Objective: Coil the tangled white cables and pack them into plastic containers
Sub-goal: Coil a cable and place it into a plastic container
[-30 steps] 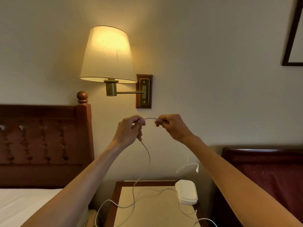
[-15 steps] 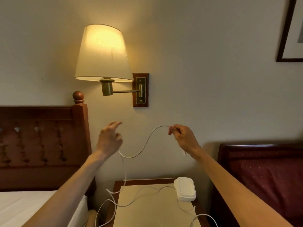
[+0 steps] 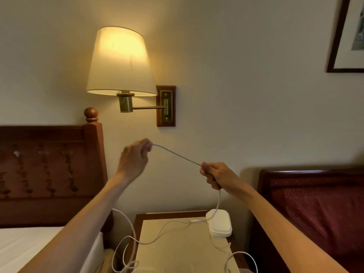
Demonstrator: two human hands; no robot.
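Between the left hand (image 3: 135, 161) and right hand (image 3: 214, 175), both closed on it, a white cable (image 3: 177, 154) is stretched taut; the rest droops onto the surface (image 3: 177, 251) below. It seems light, limp and tangle-prone, so short pinched lengths are advised.

I am holding both arms stretched forward, my left hand (image 3: 135, 159) raised higher and pinching closed, my right hand (image 3: 215, 174) lower, fisted tight, knuckles facing up.
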